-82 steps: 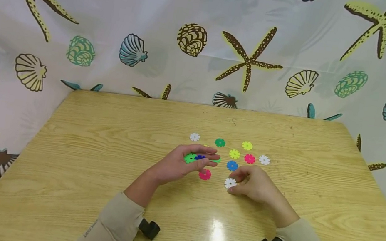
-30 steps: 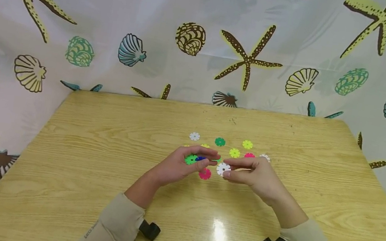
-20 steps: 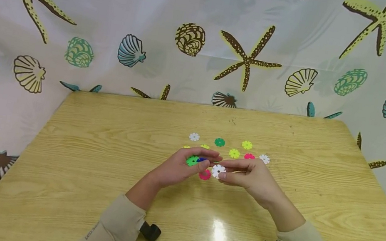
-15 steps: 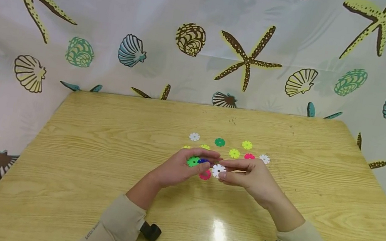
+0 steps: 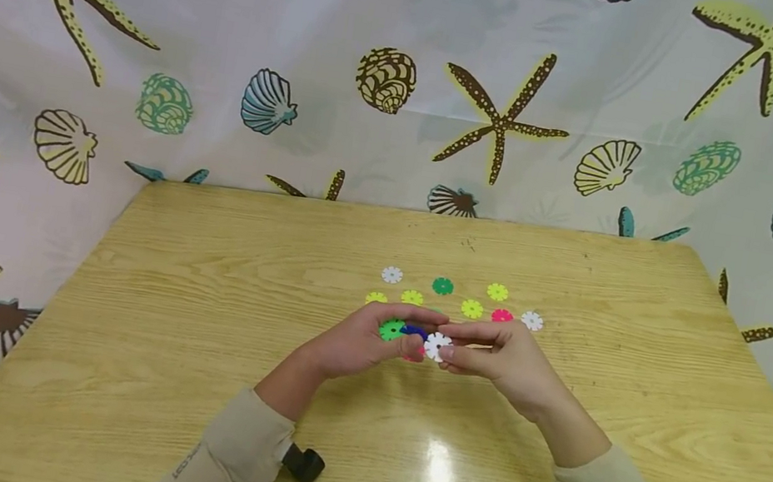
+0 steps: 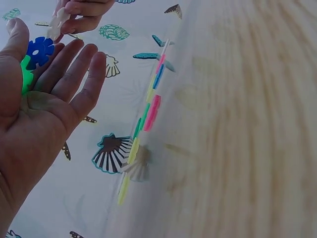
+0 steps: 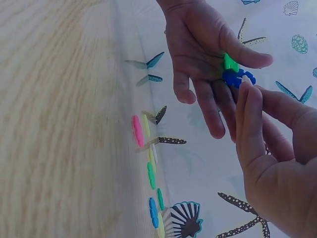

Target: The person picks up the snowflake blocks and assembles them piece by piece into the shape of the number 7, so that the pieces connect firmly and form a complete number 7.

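Note:
My left hand (image 5: pixel 350 345) holds two joined notched plastic discs, a green disc (image 5: pixel 391 330) and a dark blue disc (image 6: pixel 40 51), between its thumb and index finger. The other fingers extend, as the left wrist view shows. With thumb and fingertips, my right hand (image 5: pixel 517 371) pinches a white notched disc (image 5: pixel 437 346). The white disc's edge meets the blue disc (image 7: pixel 237 78) in the right wrist view; whether their notches interlock I cannot tell. Both hands are above the table, fingertips close together. A pink disc (image 5: pixel 414 355) under them is mostly hidden.
Loose notched discs lie on the wooden table (image 5: pixel 218 248) beyond the hands: a white disc (image 5: pixel 392 275), a dark green disc (image 5: pixel 442 286), several yellow discs (image 5: pixel 497 291), a pink disc (image 5: pixel 502 316) and another white disc (image 5: pixel 531 320). A patterned cloth (image 5: pixel 327 38) hangs behind.
My right hand has lifted the white disc from near the tabletop and brought it left to the blue disc. My left hand has shifted slightly right and nearer, its thumb closer to the blue disc.

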`<state>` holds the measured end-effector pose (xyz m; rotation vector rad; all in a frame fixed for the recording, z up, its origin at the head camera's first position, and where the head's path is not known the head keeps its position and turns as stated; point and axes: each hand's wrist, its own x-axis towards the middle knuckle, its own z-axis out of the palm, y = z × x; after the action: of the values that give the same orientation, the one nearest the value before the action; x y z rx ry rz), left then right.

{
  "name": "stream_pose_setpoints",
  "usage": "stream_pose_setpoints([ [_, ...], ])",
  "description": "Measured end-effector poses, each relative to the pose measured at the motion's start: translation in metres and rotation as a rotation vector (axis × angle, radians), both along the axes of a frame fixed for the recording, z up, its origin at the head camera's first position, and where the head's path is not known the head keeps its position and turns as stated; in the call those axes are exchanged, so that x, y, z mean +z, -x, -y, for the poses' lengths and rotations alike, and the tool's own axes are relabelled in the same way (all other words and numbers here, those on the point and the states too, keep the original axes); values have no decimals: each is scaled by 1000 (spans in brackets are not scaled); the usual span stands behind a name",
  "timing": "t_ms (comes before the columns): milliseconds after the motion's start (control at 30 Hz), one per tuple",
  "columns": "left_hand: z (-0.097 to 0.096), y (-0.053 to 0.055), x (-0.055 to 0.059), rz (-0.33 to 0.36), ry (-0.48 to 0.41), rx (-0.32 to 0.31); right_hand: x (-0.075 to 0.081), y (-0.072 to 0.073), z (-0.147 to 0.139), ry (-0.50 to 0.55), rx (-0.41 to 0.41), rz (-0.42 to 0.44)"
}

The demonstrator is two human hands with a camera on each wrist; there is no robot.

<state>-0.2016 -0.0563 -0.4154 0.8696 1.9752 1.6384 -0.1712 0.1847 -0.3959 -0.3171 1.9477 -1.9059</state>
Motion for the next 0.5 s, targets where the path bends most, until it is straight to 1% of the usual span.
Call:
stream_pose_setpoints([
  [67,0,0,0,0,5,-3,0,0,-1,5,-3,-2],
  [200,-2,0,0,-3,75,17,-1,0,-1,6,0,-7],
  [300,-3,0,-1,-1,102,17,0,0,-1,-3,7,-19],
  [433,-5,-1,-1,12,62,-19,2,-1,0,-15,4,-38],
  [500,-5,-2,-1,1,61,-35,3,-3,1,-20,-4,-47],
])
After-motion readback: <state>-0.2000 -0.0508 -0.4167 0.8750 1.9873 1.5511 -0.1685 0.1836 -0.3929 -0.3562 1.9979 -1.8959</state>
